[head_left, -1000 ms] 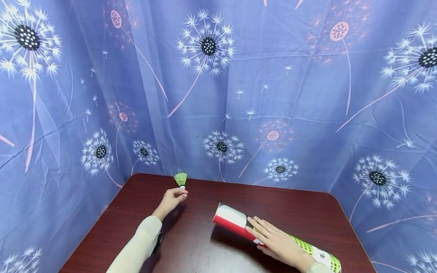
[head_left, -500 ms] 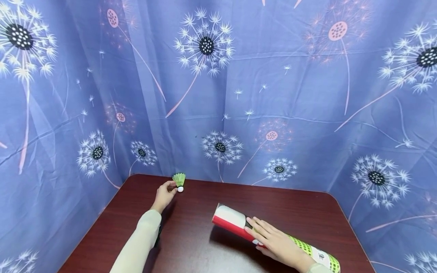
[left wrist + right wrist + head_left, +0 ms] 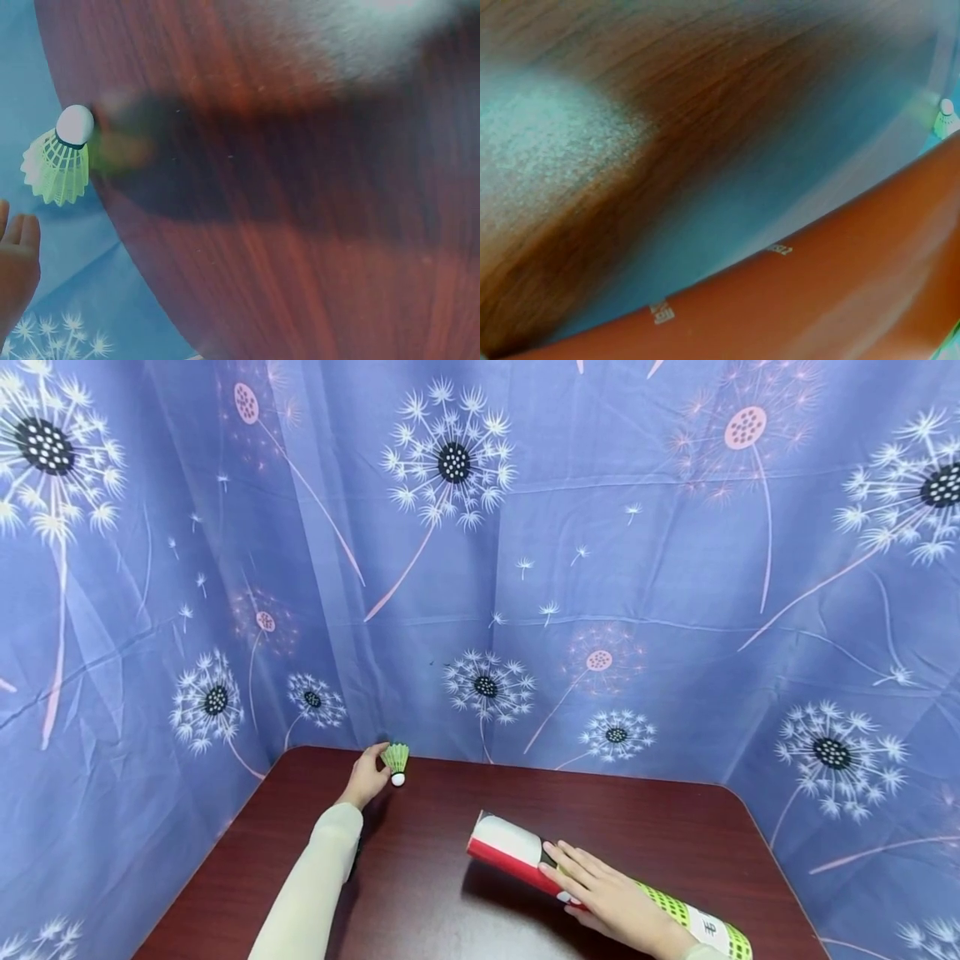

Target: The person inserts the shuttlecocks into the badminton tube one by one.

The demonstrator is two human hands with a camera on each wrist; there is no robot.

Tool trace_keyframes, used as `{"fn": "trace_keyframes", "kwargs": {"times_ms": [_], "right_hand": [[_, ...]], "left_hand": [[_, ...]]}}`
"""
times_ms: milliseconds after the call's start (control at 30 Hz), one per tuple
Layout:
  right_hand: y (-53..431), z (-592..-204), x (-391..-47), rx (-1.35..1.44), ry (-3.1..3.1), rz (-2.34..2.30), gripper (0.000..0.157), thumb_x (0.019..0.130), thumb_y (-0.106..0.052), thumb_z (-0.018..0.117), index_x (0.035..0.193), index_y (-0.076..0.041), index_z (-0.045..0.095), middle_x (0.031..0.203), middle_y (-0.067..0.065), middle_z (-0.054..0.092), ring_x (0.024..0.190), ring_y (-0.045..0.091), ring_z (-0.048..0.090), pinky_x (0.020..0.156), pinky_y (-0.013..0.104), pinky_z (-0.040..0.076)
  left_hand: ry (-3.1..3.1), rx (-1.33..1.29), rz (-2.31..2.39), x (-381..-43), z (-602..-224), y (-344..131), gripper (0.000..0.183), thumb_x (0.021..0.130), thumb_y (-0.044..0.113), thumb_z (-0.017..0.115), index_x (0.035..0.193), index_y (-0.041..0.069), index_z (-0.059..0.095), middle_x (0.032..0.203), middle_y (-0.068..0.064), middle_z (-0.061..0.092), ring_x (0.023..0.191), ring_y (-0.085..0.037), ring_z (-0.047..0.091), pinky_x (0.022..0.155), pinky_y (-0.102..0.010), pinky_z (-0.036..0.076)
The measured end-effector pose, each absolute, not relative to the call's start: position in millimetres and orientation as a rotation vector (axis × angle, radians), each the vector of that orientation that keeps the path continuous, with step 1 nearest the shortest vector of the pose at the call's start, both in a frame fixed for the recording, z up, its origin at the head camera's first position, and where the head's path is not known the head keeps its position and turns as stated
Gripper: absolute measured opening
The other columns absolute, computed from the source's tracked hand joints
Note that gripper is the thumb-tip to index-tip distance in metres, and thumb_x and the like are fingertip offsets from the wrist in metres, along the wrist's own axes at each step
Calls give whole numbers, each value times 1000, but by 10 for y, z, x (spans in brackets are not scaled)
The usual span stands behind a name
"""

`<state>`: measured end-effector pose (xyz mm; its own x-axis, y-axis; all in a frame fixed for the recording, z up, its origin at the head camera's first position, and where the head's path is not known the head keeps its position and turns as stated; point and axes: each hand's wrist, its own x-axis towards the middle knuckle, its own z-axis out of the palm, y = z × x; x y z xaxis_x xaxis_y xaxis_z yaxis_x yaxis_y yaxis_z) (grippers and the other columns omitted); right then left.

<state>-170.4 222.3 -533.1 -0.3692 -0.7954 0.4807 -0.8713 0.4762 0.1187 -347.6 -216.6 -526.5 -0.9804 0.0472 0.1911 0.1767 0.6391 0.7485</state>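
A yellow-green shuttlecock (image 3: pixel 395 763) with a white cork is near the table's back left edge, its cork toward the person. My left hand (image 3: pixel 366 778) is at the left of its skirt. In the left wrist view my left hand's fingers (image 3: pixel 28 238) look straight, with a gap to the shuttlecock (image 3: pixel 61 169). Toward the right of the table, a white, red and yellow-green shuttlecock tube (image 3: pixel 510 847) lies aslant. My right hand (image 3: pixel 603 893) rests across it with fingers extended. Only the tube's side (image 3: pixel 765 307) fills the lower right wrist view; that hand is out of it.
The dark red wooden table (image 3: pixel 420 860) has rounded back corners. Blue curtains (image 3: pixel 405 677) with a dandelion print hang behind it and along both sides.
My left hand has moved from the shuttlecock's cork to the left side of its skirt, uncovering the cork. The right hand and the tube have hardly moved.
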Motion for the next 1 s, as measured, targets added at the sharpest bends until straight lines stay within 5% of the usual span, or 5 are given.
{"fn": "trace_keyframes", "kwargs": {"times_ms": [333, 500, 600, 800, 1000], "right_hand": [[2258, -5314, -1708, 1363, -2275, 190, 63, 94, -36, 62, 147, -9, 40, 152, 14, 35, 132, 32, 43, 116, 26, 13], [2276, -5346, -1713, 1387, -2257, 197, 63, 94, -34, 63, 146, -8, 40, 151, 15, 35, 131, 34, 43, 116, 27, 13], [2272, -5351, -1703, 1399, -2249, 197, 61, 95, -35, 60, 146, -8, 40, 151, 16, 36, 130, 34, 43, 116, 27, 13], [2253, -5335, -1713, 1386, -2260, 193, 57, 99, -38, 51, 146, -7, 40, 151, 15, 35, 132, 33, 42, 116, 26, 13], [2232, -5319, -1718, 1394, -2268, 198, 64, 94, -35, 63, 146, -7, 39, 152, 14, 34, 134, 31, 40, 116, 26, 13]], "left_hand": [[-2809, -334, -1203, -3738, -5309, -2156, 67, 84, -6, 62, 140, -17, 28, 143, -38, 30, 133, -48, 29, 111, -52, 26], [-2820, -483, -1264, -4329, -6061, -2439, 78, 89, 9, 63, 149, -8, 16, 153, -30, 18, 143, -36, 16, 117, -39, 14], [-2799, -533, -1121, -4507, -6438, -2590, 80, 88, 15, 64, 149, -6, 17, 151, -29, 26, 141, -32, 23, 116, -32, 18], [-2841, -313, -916, -3798, -5590, -2245, 49, 84, -4, 53, 131, -16, 45, 125, -34, 51, 115, -45, 51, 96, -47, 44], [-2775, -227, -877, -3497, -5381, -2137, 20, 84, -8, 61, 104, -13, 63, 93, -25, 63, 89, -40, 61, 78, -48, 50]]}}
